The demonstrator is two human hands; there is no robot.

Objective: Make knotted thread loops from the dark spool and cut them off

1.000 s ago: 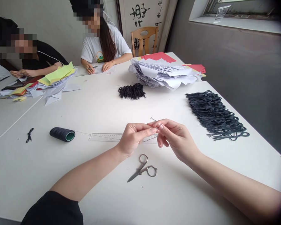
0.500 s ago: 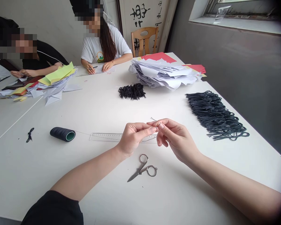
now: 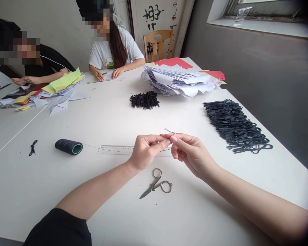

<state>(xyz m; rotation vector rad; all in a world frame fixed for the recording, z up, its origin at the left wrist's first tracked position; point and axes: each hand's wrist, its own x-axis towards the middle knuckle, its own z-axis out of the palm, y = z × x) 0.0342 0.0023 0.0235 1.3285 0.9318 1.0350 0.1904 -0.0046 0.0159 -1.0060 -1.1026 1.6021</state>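
Left hand (image 3: 146,152) and right hand (image 3: 191,153) raised, wrists angled in, fingertips meeting, pinching a fine dark thread (image 3: 169,131) above a clear ruler (image 3: 115,149). Steel scissors (image 3: 156,183) lie just below on the white table (image 3: 41,191).

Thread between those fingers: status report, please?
Left hand, right hand: dark thread pinched between them. Plastic ruler beneath, scissors nearby; neither in the way.

A wooden chair (image 3: 158,44) stood before a panel of black calligraphy (image 3: 154,17), with a grey wall (image 3: 248,92) and a bright window (image 3: 261,13) to its right.
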